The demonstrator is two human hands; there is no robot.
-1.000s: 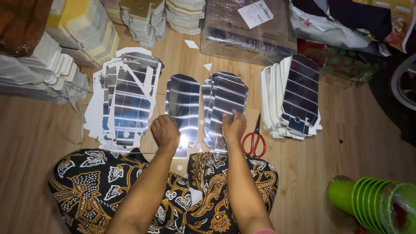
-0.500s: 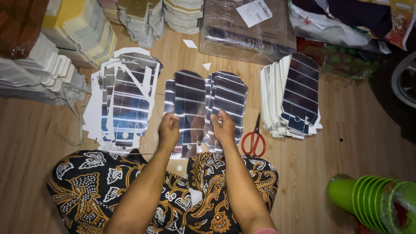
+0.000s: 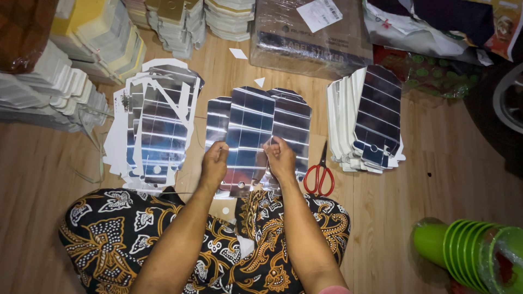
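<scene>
I hold a shiny silver card sheet [image 3: 248, 136] lifted in front of me, scored into several strips with a hole near its lower end. My left hand [image 3: 214, 161] pinches its left edge and my right hand [image 3: 279, 158] pinches its right edge. Beneath it on the wooden floor lie two flatter piles of the same silver sheets, a left pile [image 3: 217, 122] and a right pile [image 3: 292, 128]. My crossed legs in black patterned cloth [image 3: 163, 239] are at the bottom.
Red-handled scissors [image 3: 319, 174] lie just right of my right hand. A messy heap of silver sheets [image 3: 155, 122] sits left, a neat stack [image 3: 370, 120] right. Folded card stacks [image 3: 81, 60] line the back left, a wrapped box [image 3: 310, 38] the back, green plastic cups [image 3: 468, 247] lower right.
Both hands left the two floor piles, came together and lifted one silver sheet, which now stands between them over the piles.
</scene>
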